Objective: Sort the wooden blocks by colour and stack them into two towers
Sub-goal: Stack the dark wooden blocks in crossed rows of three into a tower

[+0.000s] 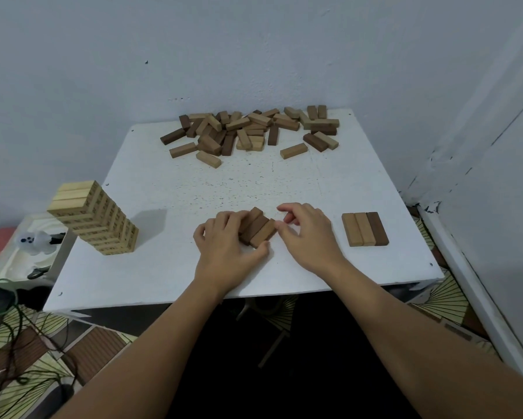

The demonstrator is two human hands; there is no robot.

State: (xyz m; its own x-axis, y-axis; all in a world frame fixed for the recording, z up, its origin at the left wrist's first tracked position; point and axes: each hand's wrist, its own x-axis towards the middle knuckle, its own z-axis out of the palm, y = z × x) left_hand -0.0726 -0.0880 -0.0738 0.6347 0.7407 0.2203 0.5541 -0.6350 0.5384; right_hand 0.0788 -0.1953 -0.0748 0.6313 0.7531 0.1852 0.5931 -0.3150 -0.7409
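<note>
Brown wooden blocks (258, 227), three side by side, lying near the front middle of the white surface (175, 189), being squared into a tidy layer. Left hand (224, 247) curling its fingers (234, 219) round the row's near end, thumb pressing the front corner; right hand (307, 234) pinching at the opposite edge, likely to close the gaps. Sitting just to the right, another three-block layer (365, 228), mixed in shade. Standing well to the left, a pale tower (98, 220), leaning slightly. Waiting at the far edge, the unsorted pile (251, 131), probably kept clear of the building area.
</note>
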